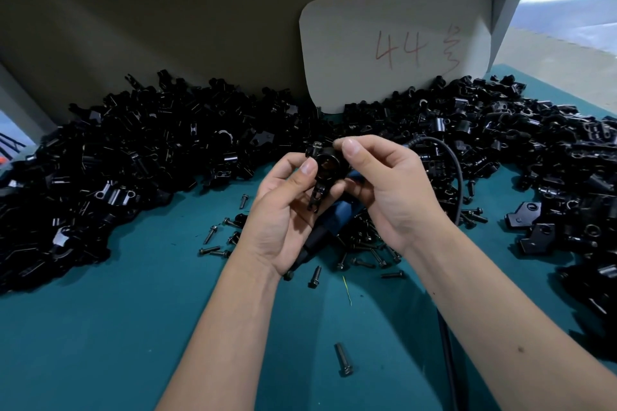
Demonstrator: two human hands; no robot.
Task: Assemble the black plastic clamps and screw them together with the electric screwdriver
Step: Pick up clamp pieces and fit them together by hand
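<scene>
Above teal mat (100, 327), L hand (283, 220) & R hand (387, 190) pinch clamp (325, 170), long axis vertical.

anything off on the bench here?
Nothing broken. Both hands, left and right, hold a clamp with a screw sticking up, not driven. The screwdriver lies idle under the hands. One screw lies apart from the scatter, toward the table's near edge. A yellow thread lies on the mat.

We hold both bare forearms forward, wrists raised. Our left hand (283, 210) turns palm up, fingers curled and thumb pinching; our right hand (387, 183) pinches with thumb and curled fingers opposite.
</scene>
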